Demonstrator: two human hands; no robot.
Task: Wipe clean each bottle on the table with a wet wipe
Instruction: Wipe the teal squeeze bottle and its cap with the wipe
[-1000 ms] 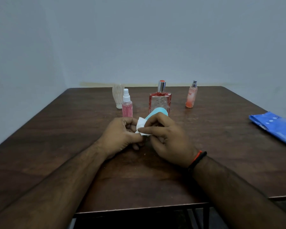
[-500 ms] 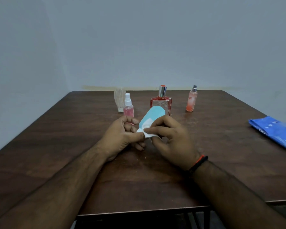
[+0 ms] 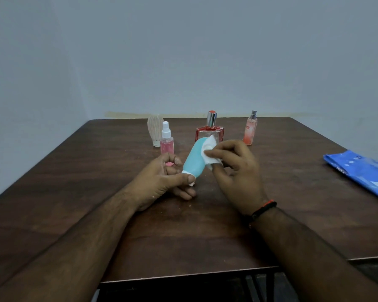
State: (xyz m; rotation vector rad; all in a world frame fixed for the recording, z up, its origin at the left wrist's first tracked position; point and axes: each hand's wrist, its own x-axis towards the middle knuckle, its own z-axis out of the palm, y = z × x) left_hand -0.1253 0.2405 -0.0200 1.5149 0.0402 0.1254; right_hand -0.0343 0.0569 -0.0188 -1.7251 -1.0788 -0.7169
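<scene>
- Your left hand pinches the teal bottle by its white cap end, tilted above the table's middle.
- Your right hand presses the wet wipe against the bottle's upper side, fingers curled round it.

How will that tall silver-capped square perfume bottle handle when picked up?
The square perfume bottle looks like thick glass: probably heavy for its size, rigid and breakable. Flat sides shouldn't roll; the tall cap may make it tippy if nudged high.

Teal bottle in left hand, wipe under right hand.
</scene>
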